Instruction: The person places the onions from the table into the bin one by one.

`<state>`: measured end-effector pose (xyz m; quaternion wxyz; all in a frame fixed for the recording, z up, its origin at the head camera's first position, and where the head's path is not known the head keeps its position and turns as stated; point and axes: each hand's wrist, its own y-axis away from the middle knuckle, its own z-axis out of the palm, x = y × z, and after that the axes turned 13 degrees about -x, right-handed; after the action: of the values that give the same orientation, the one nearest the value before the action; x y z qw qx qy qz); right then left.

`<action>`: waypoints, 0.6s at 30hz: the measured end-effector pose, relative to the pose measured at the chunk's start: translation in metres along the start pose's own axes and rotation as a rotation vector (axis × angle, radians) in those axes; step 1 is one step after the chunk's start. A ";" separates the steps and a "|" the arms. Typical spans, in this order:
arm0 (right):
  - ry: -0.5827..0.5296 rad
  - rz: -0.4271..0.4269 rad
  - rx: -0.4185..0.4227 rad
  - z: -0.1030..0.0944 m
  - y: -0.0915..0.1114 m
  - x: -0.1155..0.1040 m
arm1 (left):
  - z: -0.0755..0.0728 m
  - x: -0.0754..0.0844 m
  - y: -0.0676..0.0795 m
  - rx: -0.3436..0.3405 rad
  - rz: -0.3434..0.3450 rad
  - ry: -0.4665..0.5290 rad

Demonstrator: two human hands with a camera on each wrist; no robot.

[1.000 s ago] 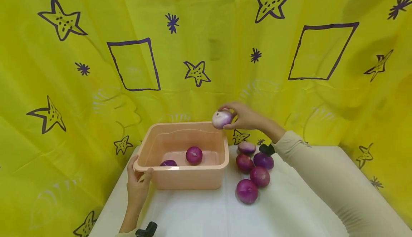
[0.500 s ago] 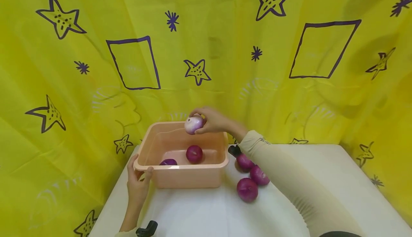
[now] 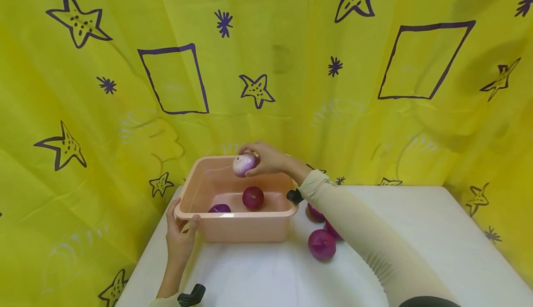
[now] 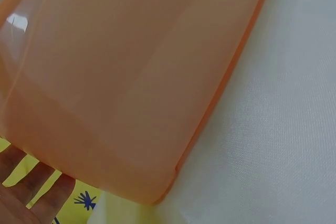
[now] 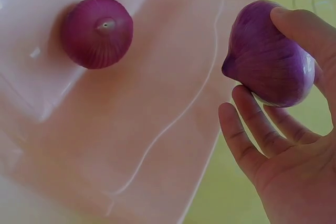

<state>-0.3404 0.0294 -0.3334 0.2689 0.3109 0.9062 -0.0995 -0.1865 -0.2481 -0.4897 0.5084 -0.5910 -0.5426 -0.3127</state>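
Note:
A purple-and-white onion (image 3: 244, 165) is held above the back of a peach plastic tub (image 3: 243, 228) by my right hand (image 3: 268, 159). In the right wrist view, thumb and fingers of the right hand (image 5: 294, 166) pinch that onion (image 5: 268, 56), its pointed end towards the tub. My left hand (image 3: 180, 240) grips the tub's front left corner, thumb at the front and fingers at the left side. The left wrist view shows those fingers (image 4: 58, 192) against the tub wall (image 4: 121, 77). Inside the tub lie a red onion (image 3: 253, 198) and a partly hidden purple onion (image 3: 220, 208).
Right of the tub, a red onion (image 3: 322, 245) and others partly covered by my right sleeve (image 3: 358, 223) lie on the white tabletop (image 3: 250, 274). A yellow curtain (image 3: 287, 126) with drawn stars hangs close behind the table.
My right hand has carried the onion leftwards from the tub's right rim to over its inside. The right forearm now hides some onions on the table. My left hand stays on the corner.

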 end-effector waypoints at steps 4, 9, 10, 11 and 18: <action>0.002 -0.022 -0.012 0.003 -0.003 0.000 | 0.000 0.001 0.000 -0.001 0.006 0.008; -0.013 -0.017 -0.045 0.004 -0.004 -0.001 | 0.000 0.002 0.000 -0.003 0.008 0.015; -0.014 -0.013 -0.051 0.004 -0.004 -0.001 | 0.000 0.001 0.000 -0.003 0.010 0.016; -0.021 -0.007 -0.058 0.004 -0.004 -0.001 | -0.001 0.001 -0.001 -0.003 0.015 0.016; -0.085 0.002 -0.071 0.003 -0.001 -0.001 | 0.000 -0.002 -0.001 0.004 0.039 0.010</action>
<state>-0.3392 0.0274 -0.3354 0.3183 0.2977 0.8965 -0.0801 -0.1881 -0.2491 -0.4910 0.5184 -0.5988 -0.5291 -0.3044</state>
